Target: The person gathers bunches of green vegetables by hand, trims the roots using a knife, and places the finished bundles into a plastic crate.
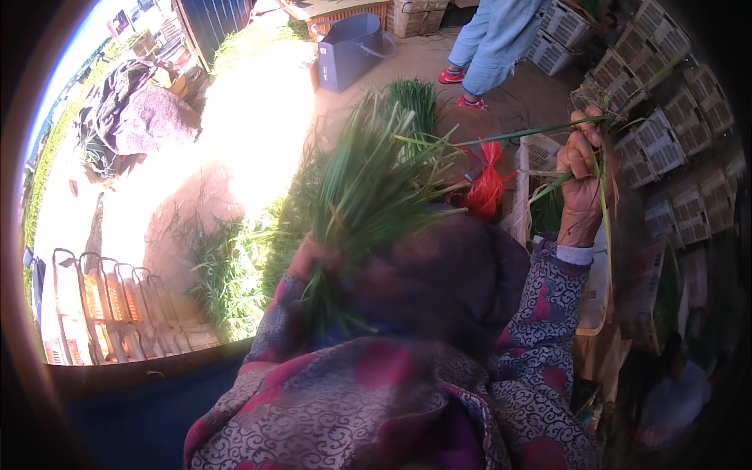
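My left hand (315,257), blurred by motion, is closed round a thick bunch of long green chives (364,180) in front of my lap. The bunch fans out upward and to the right, and its pale ends point right. Raised at the right, my right hand (581,168) is closed on a few loose chive stalks (601,188), some yellowed and straggly, which stick out to both sides and hang down. A tuft of red plastic ties (489,182) sits between the two hands. Another bundle of chives (413,102) lies beyond the held bunch.
Loose greens (243,274) are heaped on the left. A grey bag (350,53) stands at the back, near a person in light blue trousers (492,39). Stacked white crates (666,133) fill the right side. A crate (539,157) is close to my right forearm. Metal-framed baskets (117,305) stand lower left.
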A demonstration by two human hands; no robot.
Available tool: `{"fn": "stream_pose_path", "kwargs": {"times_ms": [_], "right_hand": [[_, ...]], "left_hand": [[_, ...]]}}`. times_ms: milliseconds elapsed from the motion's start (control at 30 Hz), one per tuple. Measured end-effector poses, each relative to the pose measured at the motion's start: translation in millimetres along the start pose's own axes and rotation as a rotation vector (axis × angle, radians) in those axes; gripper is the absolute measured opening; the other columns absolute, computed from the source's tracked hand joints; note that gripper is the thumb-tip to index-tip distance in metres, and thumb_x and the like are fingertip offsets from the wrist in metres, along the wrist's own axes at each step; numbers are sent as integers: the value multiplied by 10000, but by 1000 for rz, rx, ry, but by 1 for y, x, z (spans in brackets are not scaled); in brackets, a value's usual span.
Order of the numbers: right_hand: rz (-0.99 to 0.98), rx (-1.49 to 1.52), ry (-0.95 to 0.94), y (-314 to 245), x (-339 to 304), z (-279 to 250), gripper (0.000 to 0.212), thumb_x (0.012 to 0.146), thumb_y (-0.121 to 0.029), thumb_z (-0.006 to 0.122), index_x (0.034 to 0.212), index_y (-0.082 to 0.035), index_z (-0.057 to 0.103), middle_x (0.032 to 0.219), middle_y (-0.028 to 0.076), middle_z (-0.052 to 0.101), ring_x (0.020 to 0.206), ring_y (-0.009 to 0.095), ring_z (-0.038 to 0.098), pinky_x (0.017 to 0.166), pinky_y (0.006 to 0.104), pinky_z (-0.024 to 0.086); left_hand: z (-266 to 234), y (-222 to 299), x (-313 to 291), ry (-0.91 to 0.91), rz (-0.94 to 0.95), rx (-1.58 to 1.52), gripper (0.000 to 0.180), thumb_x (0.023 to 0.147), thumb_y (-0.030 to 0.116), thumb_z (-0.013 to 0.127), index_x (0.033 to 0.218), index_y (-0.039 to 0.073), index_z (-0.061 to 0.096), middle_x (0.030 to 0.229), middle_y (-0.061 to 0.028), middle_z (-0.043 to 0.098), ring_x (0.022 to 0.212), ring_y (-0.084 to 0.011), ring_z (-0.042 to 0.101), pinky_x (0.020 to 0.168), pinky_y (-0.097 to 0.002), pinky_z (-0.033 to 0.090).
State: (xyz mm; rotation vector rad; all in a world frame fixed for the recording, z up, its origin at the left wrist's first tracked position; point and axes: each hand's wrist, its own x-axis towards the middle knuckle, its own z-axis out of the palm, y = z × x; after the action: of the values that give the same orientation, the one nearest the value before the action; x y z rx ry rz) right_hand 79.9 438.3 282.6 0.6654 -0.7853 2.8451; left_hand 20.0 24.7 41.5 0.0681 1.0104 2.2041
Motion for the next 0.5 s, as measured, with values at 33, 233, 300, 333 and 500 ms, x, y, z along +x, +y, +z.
{"fn": "stream_pose_path", "kwargs": {"times_ms": [33, 233, 300, 333, 500], "right_hand": [[58, 5, -44, 5, 0, 4, 160, 1040, -153, 543, 1136, -26, 530, 827, 14, 452, 530, 59, 340, 454, 254, 284], [215, -523, 59, 138, -36, -29, 212, 1041, -188, 537, 1141, -2, 553, 874, 52, 517, 567, 91, 449, 481, 273, 347], [348, -1308, 40, 225, -73, -98, 278, 1008, -201, 607, 1201, 0, 605, 1000, 78, 630, 725, 114, 592, 625, 292, 477], [459, -1433, -66, 249, -82, -115, 311, 993, -199, 634, 1229, 2, 610, 1053, 84, 656, 791, 123, 628, 691, 298, 505], [629, -1374, 142, 213, -31, -67, 410, 953, -207, 711, 1291, 5, 613, 1186, 104, 682, 812, 131, 685, 745, 278, 541]], "left_hand": [[-3, 3, 0, 56, 16, 19, 456, 709, 43, 636, 1158, 11, 562, 674, -72, 563, 463, -165, 487, 429, -288, 381], [-37, 34, 3, 167, 180, 185, 398, 715, 24, 644, 1104, -17, 570, 671, -79, 570, 454, -169, 502, 421, -291, 384], [-51, 42, 11, 188, 219, 244, 378, 707, -2, 645, 1079, -30, 578, 673, -86, 574, 443, -171, 494, 418, -292, 387], [-65, 44, 6, 207, 248, 333, 389, 704, -6, 646, 1087, -31, 577, 673, -86, 574, 441, -172, 492, 419, -294, 389], [-48, 71, -10, 229, 246, 176, 468, 672, -49, 644, 1134, -32, 573, 762, -108, 603, 456, -183, 499, 427, -302, 394]]}}
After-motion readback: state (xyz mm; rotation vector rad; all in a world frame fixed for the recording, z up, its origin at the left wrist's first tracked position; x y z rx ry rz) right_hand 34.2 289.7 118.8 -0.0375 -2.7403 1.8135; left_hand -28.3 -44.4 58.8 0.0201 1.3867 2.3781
